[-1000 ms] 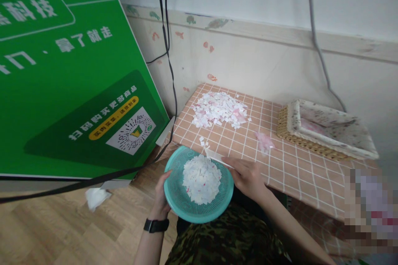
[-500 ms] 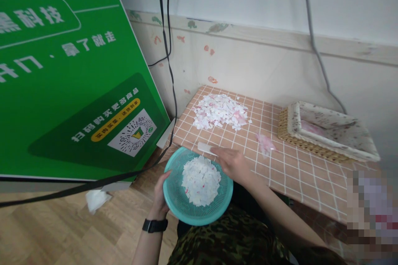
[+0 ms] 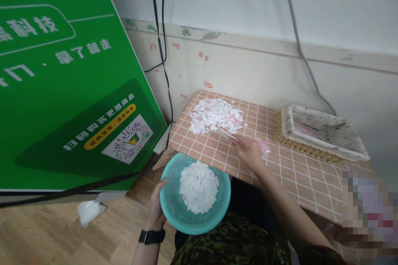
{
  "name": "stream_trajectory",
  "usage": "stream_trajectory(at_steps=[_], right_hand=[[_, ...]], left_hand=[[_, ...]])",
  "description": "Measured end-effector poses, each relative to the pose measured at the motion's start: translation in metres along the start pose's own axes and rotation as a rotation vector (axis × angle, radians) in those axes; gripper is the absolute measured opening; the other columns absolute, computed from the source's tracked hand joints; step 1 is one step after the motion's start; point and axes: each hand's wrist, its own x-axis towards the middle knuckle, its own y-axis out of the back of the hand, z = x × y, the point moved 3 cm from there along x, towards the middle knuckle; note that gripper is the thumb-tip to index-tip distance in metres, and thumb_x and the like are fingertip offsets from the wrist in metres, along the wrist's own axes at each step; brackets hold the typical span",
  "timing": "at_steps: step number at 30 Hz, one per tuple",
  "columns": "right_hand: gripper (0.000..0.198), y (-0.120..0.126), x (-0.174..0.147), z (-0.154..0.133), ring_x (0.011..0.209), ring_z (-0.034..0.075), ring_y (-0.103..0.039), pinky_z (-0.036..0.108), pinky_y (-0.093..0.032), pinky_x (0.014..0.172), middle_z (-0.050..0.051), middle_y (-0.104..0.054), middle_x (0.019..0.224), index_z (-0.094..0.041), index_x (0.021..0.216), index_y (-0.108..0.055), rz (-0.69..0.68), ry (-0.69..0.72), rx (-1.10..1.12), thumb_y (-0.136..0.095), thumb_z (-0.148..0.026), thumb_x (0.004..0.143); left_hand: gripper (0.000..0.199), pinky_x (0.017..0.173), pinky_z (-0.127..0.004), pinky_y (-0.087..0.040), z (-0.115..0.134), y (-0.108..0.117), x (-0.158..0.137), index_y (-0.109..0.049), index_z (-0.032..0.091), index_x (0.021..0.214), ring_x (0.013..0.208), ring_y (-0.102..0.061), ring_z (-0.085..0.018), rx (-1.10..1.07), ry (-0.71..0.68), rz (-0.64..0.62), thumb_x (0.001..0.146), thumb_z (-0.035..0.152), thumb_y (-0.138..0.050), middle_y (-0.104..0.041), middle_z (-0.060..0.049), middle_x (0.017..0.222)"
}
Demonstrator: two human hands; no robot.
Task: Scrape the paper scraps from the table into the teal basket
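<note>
My left hand [image 3: 158, 201] grips the left rim of a teal plastic colander [image 3: 170, 211], held just below the table's front edge. A mound of small white paper scraps [image 3: 199, 187] lies in it, with a few pink bits. Over the table, my right hand [image 3: 248, 152] pinches a thin, flat white strip [image 3: 226, 133], seen nearly edge-on; what it is made of I cannot tell. Its far end reaches the near side of a spread pile of white and pink paper scraps [image 3: 214, 114] on the checked cloth.
The table [image 3: 217, 153] wears a brown cloth with white grid lines. A crumpled pink piece [image 3: 263, 145] lies beside my right hand. A fabric-lined wicker basket [image 3: 311, 149] stands at the right. Black cables [image 3: 168, 87] hang before a green panel [image 3: 77, 99]. White plastic [image 3: 89, 212] lies on the floor.
My right hand has moved from above the colander's rim forward over the table, bringing the white strip to the scrap pile. The colander stays in my left hand.
</note>
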Motion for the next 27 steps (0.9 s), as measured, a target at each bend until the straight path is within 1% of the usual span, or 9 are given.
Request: stream_trajectory(at_steps=[4,9,12,16,19,22,27], right_hand=[[0.026,-0.007,0.013,0.001,0.062,0.020,-0.066,0.028,-0.046,0.057,0.005,-0.072,0.077,-0.021,0.097,-0.070,-0.040,-0.010,-0.107,-0.049,-0.031,0.086],[0.026,-0.007,0.014,0.000,0.060,0.019,-0.065,0.028,-0.044,0.056,0.005,-0.072,0.076,-0.021,0.096,-0.070,-0.015,-0.008,-0.137,-0.049,-0.030,0.086],[0.025,-0.007,0.012,0.002,0.064,0.020,-0.066,0.029,-0.046,0.059,0.005,-0.073,0.080,-0.021,0.097,-0.070,-0.030,-0.007,-0.085,-0.049,-0.028,0.085],[0.024,-0.006,0.010,-0.003,0.070,0.019,-0.067,0.030,-0.050,0.064,0.002,-0.073,0.085,-0.025,0.097,-0.070,-0.124,0.043,0.081,-0.049,-0.026,0.085],[0.023,-0.006,0.015,-0.009,0.074,0.019,-0.067,0.031,-0.051,0.067,0.002,-0.072,0.088,-0.026,0.096,-0.070,-0.122,0.044,0.162,-0.050,-0.027,0.085],[0.022,-0.010,0.024,-0.014,0.071,0.020,-0.067,0.031,-0.050,0.063,0.004,-0.072,0.086,-0.024,0.095,-0.071,-0.103,0.015,0.157,-0.052,-0.029,0.084],[0.023,-0.020,0.040,-0.021,0.068,0.019,-0.066,0.030,-0.048,0.061,0.006,-0.072,0.084,-0.021,0.096,-0.070,-0.132,0.033,0.157,-0.051,-0.027,0.085]], left_hand=[[0.015,0.067,-0.038,-0.052,-0.009,-0.001,0.001,-0.071,0.013,0.075,0.062,-0.066,-0.024,-0.009,-0.014,0.011,0.067,0.025,-0.066,-0.073,-0.007,0.069],[0.015,0.068,-0.038,-0.052,-0.024,0.001,0.005,-0.072,0.012,0.073,0.062,-0.066,-0.024,0.012,0.011,0.000,0.065,0.024,-0.067,-0.072,-0.008,0.069],[0.015,0.067,-0.037,-0.051,-0.032,0.003,0.009,-0.071,0.013,0.071,0.060,-0.065,-0.023,0.027,0.011,0.003,0.063,0.026,-0.069,-0.072,-0.007,0.067],[0.018,0.066,-0.039,-0.050,-0.044,0.002,0.014,-0.071,0.014,0.074,0.060,-0.065,-0.023,0.010,0.038,-0.007,0.064,0.029,-0.068,-0.072,-0.006,0.068],[0.018,0.065,-0.038,-0.050,-0.054,-0.001,0.017,-0.071,0.013,0.073,0.059,-0.064,-0.023,0.010,0.073,0.000,0.065,0.029,-0.068,-0.071,-0.007,0.066],[0.022,0.063,-0.037,-0.049,-0.062,-0.006,0.018,-0.071,0.012,0.071,0.058,-0.063,-0.024,0.021,0.102,-0.011,0.064,0.032,-0.068,-0.070,-0.008,0.064],[0.023,0.062,-0.036,-0.047,-0.064,-0.008,0.022,-0.071,0.011,0.073,0.058,-0.062,-0.023,0.040,0.048,-0.051,0.065,0.032,-0.067,-0.070,-0.008,0.065]])
